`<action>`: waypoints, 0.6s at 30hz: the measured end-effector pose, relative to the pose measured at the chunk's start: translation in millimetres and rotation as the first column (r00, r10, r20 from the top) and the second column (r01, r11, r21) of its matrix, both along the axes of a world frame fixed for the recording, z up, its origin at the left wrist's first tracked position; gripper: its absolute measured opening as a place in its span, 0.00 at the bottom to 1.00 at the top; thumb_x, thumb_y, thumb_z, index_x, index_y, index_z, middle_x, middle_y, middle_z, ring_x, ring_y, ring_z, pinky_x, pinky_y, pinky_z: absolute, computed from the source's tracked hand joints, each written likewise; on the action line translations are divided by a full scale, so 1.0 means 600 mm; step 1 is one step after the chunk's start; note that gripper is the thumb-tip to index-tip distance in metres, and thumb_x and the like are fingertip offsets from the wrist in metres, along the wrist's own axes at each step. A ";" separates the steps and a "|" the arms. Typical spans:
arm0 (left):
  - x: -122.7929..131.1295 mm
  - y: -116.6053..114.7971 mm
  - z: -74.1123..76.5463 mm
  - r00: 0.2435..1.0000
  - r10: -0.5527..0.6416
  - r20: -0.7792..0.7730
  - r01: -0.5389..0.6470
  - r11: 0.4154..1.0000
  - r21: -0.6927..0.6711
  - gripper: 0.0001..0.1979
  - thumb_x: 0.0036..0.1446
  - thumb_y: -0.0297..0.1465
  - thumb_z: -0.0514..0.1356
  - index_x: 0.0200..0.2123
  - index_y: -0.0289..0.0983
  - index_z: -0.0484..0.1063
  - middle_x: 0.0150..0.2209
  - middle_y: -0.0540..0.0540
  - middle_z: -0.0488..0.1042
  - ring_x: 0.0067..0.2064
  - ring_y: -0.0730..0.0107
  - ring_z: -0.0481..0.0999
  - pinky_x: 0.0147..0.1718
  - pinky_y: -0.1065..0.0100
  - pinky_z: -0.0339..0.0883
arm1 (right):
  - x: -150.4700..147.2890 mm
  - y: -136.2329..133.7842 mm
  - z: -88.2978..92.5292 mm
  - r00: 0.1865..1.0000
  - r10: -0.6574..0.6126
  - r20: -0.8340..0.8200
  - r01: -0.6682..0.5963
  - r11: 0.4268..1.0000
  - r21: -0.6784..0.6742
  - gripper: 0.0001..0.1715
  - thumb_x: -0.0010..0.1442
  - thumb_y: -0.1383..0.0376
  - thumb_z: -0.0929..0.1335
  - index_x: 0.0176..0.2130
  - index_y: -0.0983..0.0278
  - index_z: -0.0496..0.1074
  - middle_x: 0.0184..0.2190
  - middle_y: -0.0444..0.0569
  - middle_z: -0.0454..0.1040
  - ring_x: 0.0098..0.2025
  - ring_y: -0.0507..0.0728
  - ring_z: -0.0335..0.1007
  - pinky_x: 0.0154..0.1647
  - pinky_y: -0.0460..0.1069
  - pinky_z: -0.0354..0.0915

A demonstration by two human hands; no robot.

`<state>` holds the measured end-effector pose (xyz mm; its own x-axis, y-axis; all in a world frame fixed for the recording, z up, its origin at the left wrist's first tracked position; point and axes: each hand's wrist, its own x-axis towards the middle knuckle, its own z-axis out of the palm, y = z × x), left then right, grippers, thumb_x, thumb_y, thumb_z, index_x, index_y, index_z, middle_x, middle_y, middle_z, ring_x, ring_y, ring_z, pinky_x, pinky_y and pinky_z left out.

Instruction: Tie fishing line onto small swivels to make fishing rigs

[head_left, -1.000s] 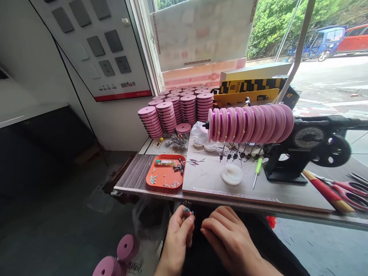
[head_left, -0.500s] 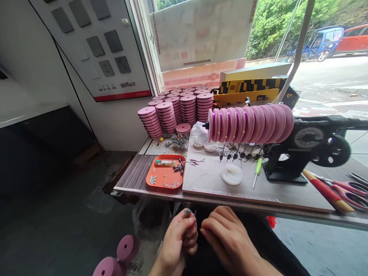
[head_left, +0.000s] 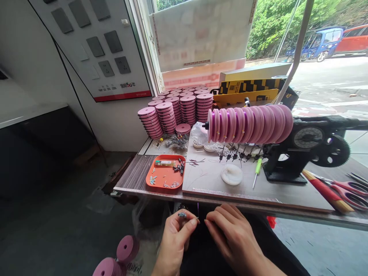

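1. The tray (head_left: 164, 176) was orange.
2. Behind the tray, stacked spools (head_left: 172, 111) were pink.
3. Right of the tray, a box (head_left: 250, 86) bore yellow-and-black diagonal stripes, and the scissors (head_left: 349, 191) had red handles.
4. Under the tray, the table (head_left: 130, 176) showed dark wood-grain streaks.
5. In front of the tray, a thread (head_left: 197, 209) was purple.

The spools (head_left: 250, 124) look like matt pink foam. The line (head_left: 197, 210) pinched in the left hand (head_left: 175, 237) is a thin, glossy purple filament. The tray (head_left: 161, 181) is smooth orange plastic, the table (head_left: 132, 174) wood-grain laminate, the board (head_left: 276, 191) matt grey. The winder (head_left: 307, 151) is black painted metal, the boxes (head_left: 253, 86) printed cardboard. The scissors (head_left: 349, 189) have glossy pink handles.
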<state>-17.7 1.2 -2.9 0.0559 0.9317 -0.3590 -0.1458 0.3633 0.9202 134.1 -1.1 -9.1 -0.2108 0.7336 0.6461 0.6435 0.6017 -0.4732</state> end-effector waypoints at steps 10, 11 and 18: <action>-0.001 -0.002 0.009 0.994 0.017 0.111 -0.032 0.990 0.134 0.18 0.48 0.44 0.62 0.21 0.34 0.69 0.17 0.55 0.58 0.20 0.80 0.55 0.17 0.76 0.50 | -0.014 0.002 0.001 0.987 0.019 0.159 -0.045 0.986 0.159 0.19 0.61 0.73 0.58 0.20 0.63 0.60 0.16 0.41 0.63 0.19 0.50 0.55 0.24 0.47 0.51; -0.001 -0.001 0.015 0.972 0.071 0.225 -0.095 0.991 0.096 0.17 0.47 0.43 0.64 0.20 0.34 0.68 0.18 0.54 0.60 0.21 0.78 0.58 0.20 0.76 0.56 | -0.016 0.002 0.001 0.987 0.038 0.154 -0.066 0.981 0.182 0.18 0.59 0.74 0.58 0.19 0.63 0.58 0.15 0.41 0.62 0.18 0.49 0.54 0.24 0.47 0.50; -0.011 0.021 0.033 0.791 0.264 0.552 -0.259 0.962 -0.090 0.16 0.45 0.31 0.67 0.18 0.34 0.62 0.16 0.58 0.54 0.18 0.82 0.52 0.19 0.76 0.60 | -0.015 -0.001 0.008 0.988 0.112 0.103 -0.138 0.947 0.291 0.16 0.51 0.78 0.59 0.19 0.62 0.54 0.13 0.39 0.57 0.17 0.49 0.49 0.21 0.46 0.48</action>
